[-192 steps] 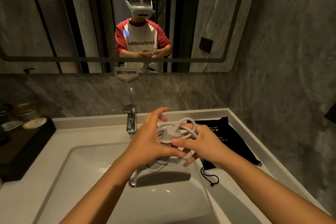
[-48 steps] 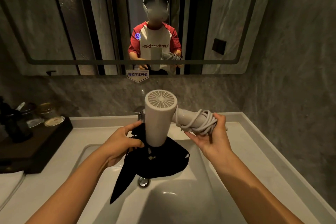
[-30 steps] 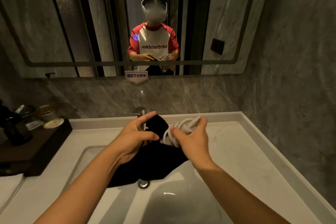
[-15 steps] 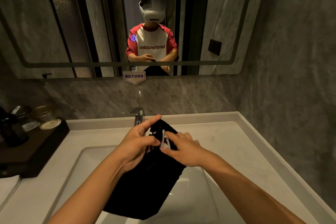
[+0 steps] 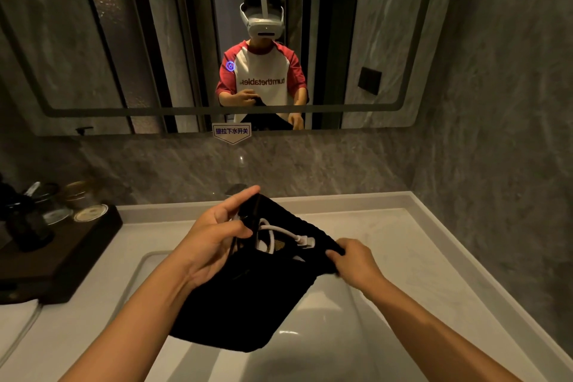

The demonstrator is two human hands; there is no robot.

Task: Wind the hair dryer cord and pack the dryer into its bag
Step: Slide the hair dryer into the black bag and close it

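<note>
A black cloth bag (image 5: 248,298) hangs over the sink, held up by both hands at its mouth. My left hand (image 5: 214,239) pinches the left side of the opening. My right hand (image 5: 353,260) grips the right side of the rim. Inside the open mouth a loop of the white cord (image 5: 279,232) and its plug show. The hair dryer's body is hidden inside the bag.
A white sink basin (image 5: 335,335) lies under the bag, set in a pale counter (image 5: 387,232). A dark tray (image 5: 62,254) with cups and jars stands at the left. A mirror (image 5: 124,40) and grey stone walls close the back and right.
The dryer with its wound cord has gone down into the bag. My right hand has left the cord and moved right to the bag's rim, spreading the mouth open.
</note>
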